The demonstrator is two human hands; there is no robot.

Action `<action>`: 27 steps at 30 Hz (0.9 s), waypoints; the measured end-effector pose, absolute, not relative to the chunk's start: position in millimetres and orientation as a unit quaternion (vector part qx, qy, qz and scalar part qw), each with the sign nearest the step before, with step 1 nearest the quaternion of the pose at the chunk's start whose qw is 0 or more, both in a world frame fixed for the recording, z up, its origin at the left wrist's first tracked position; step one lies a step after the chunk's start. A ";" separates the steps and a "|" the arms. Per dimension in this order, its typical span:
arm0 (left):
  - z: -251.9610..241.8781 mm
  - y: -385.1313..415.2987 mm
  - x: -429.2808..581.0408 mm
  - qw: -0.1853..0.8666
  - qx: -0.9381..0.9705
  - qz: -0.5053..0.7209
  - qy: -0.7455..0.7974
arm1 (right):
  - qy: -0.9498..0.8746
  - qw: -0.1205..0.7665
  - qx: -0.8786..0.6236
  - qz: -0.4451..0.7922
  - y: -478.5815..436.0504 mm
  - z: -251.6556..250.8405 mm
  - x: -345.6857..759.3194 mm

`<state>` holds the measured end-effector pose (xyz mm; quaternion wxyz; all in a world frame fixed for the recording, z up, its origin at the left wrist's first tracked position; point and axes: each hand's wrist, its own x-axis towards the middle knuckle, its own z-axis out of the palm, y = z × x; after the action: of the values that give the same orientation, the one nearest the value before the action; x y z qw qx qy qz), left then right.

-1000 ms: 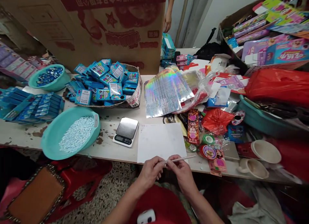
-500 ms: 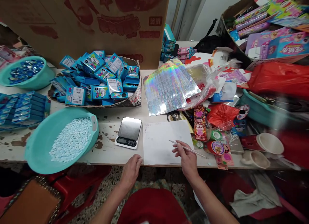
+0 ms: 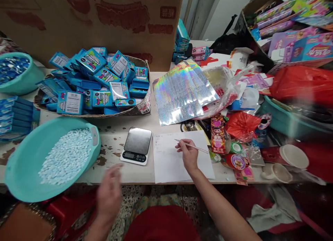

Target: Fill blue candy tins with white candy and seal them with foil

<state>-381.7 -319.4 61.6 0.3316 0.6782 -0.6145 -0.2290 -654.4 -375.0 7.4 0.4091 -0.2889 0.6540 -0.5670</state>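
Note:
My right hand (image 3: pixel 189 154) is closed around a thin pale pen (image 3: pixel 202 150), its tip pointing left over a white paper sheet (image 3: pixel 170 168). Faint rows of writing show along the sheet's upper left. My left hand (image 3: pixel 110 189) is smeared by motion at the table's front edge, between a digital kitchen scale (image 3: pixel 137 141) and a turquoise basin (image 3: pixel 19 170). I cannot make out its fingers clearly. Small pale-blue candies (image 3: pixel 66 154) lie in the basin. Nothing rests on the scale's metal plate.
An open carton (image 3: pixel 147 105) full of blue candy boxes (image 3: pixel 70 102) stands behind the scale. Shiny holographic sheets (image 3: pixel 177 99) lie behind the paper. Packets, a red bag (image 3: pixel 241 125) and cups (image 3: pixel 277 172) crowd the right. A bowl of blue-wrapped pieces (image 3: pixel 28 78) stands far left.
My left hand has moved left, away from the paper toward the basin. My right hand has carried the pen up and left over the sheet. The view has shifted slightly.

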 end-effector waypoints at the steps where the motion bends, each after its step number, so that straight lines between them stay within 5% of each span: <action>1: 49.9 -323.9 -400.6 0.333 0.652 -0.228 -0.642 | 0.644 0.412 -0.302 -0.569 -385.8 1.1 -646.3; 10: -32.3 -344.8 -483.3 0.272 0.513 -0.162 -0.798 | 0.624 0.417 -0.397 -0.528 -411.9 -65.4 -626.3; 20: -50.6 -334.9 -490.2 0.272 0.510 -0.168 -0.799 | 0.645 0.401 -0.431 -0.488 -371.4 -63.7 -639.4; 27: -71.1 -346.7 -492.3 0.276 0.516 -0.123 -0.801 | 0.642 0.306 -0.562 -0.422 -369.5 -64.0 -644.7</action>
<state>-492.3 -346.7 -71.1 0.2760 0.5163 -0.8013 -0.1230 -644.7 -369.5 -64.0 0.3055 -0.5621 0.6422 -0.4223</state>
